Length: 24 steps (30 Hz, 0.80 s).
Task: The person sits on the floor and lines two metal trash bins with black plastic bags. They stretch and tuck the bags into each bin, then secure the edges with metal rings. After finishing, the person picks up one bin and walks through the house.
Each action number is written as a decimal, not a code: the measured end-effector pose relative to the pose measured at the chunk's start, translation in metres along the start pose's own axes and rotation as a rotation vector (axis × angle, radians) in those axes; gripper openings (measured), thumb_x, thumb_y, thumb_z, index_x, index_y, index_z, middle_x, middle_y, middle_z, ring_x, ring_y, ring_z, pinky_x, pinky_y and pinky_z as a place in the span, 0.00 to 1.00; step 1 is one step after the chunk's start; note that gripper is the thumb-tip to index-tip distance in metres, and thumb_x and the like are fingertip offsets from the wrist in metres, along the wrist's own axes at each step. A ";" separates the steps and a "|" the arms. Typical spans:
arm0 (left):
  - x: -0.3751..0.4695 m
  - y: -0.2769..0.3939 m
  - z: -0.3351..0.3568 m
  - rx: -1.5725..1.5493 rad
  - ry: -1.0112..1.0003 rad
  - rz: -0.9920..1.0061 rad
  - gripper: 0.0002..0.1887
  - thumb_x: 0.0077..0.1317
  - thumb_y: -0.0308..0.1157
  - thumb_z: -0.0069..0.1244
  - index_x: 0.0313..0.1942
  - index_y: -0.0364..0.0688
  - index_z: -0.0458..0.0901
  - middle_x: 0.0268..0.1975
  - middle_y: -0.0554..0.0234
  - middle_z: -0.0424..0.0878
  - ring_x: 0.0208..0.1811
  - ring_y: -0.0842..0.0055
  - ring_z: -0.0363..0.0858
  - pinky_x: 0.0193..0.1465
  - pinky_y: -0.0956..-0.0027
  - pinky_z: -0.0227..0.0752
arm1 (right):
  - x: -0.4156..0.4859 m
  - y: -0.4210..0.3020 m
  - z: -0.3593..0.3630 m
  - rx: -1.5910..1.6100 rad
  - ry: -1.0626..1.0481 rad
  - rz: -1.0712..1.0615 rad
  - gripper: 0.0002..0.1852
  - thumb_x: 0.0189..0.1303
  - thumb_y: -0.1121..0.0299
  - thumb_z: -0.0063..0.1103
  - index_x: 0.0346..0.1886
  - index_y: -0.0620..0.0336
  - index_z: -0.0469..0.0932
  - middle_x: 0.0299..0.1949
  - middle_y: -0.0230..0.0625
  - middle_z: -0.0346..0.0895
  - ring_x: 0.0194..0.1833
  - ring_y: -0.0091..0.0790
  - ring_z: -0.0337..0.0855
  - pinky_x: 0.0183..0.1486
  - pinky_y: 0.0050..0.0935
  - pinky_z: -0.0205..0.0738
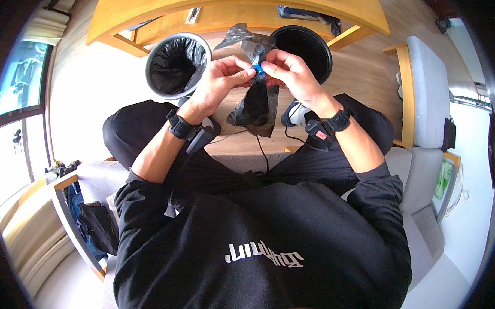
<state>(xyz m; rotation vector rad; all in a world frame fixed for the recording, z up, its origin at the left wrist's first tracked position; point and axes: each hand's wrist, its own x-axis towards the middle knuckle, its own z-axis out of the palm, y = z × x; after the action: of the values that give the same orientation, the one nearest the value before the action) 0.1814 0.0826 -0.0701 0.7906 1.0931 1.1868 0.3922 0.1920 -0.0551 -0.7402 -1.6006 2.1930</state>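
A black plastic bag (254, 103) hangs between my two hands, above the floor, with a bluish sheen where the fingers meet. My left hand (224, 79) pinches its left edge between thumb and fingers. My right hand (291, 75) grips the bag's other edge, close beside the left. Left of the hands stands a round bin (149, 72) with a grey rim, lined with a black plastic bag. Another round bin (329, 55), with a black rim and a dark inside, stands partly behind my right hand; no liner can be made out in it.
A wooden table (234, 3) with a lower shelf stands beyond the bins. Cables (263, 152) run over the wood floor (239, 144) between my legs. I sit on a grey sofa (399, 165); a cushioned wooden-framed seat (429, 91) is at the right.
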 end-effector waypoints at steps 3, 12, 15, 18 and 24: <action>0.000 0.000 0.001 -0.023 0.000 -0.014 0.04 0.74 0.32 0.60 0.43 0.42 0.86 0.43 0.70 0.88 0.45 0.83 0.84 0.53 0.73 0.81 | 0.000 0.000 0.000 0.033 -0.009 -0.004 0.09 0.78 0.62 0.59 0.49 0.57 0.79 0.41 0.26 0.80 0.43 0.20 0.82 0.48 0.21 0.80; 0.001 0.002 -0.003 -0.218 0.027 -0.080 0.02 0.75 0.29 0.57 0.41 0.43 0.84 0.43 0.69 0.87 0.46 0.79 0.86 0.57 0.69 0.81 | 0.002 0.006 -0.006 0.198 -0.002 -0.014 0.09 0.79 0.64 0.55 0.49 0.59 0.79 0.45 0.30 0.82 0.47 0.24 0.84 0.51 0.27 0.81; 0.004 0.002 -0.009 -0.411 0.022 -0.020 0.03 0.77 0.28 0.52 0.42 0.42 0.81 0.44 0.64 0.87 0.48 0.73 0.87 0.61 0.64 0.80 | 0.005 0.009 -0.013 0.354 0.034 -0.057 0.09 0.79 0.66 0.50 0.50 0.59 0.76 0.50 0.35 0.84 0.50 0.31 0.86 0.55 0.34 0.82; 0.008 0.001 -0.019 -0.647 0.026 -0.018 0.05 0.78 0.29 0.48 0.44 0.40 0.81 0.46 0.61 0.88 0.50 0.69 0.87 0.65 0.59 0.77 | 0.009 0.010 -0.024 0.564 0.031 -0.112 0.13 0.79 0.62 0.46 0.54 0.60 0.77 0.53 0.36 0.85 0.56 0.35 0.85 0.63 0.40 0.78; 0.017 0.003 -0.044 -0.900 0.159 0.023 0.19 0.82 0.35 0.34 0.54 0.33 0.80 0.56 0.52 0.88 0.62 0.65 0.82 0.73 0.54 0.68 | 0.011 0.008 -0.055 0.943 0.078 -0.192 0.19 0.80 0.63 0.39 0.56 0.66 0.79 0.58 0.45 0.85 0.61 0.40 0.83 0.72 0.42 0.71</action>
<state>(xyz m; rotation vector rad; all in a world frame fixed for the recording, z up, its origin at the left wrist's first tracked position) 0.1386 0.0973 -0.0856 0.0089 0.5567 1.5884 0.4159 0.2385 -0.0776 -0.3437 -0.4302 2.3546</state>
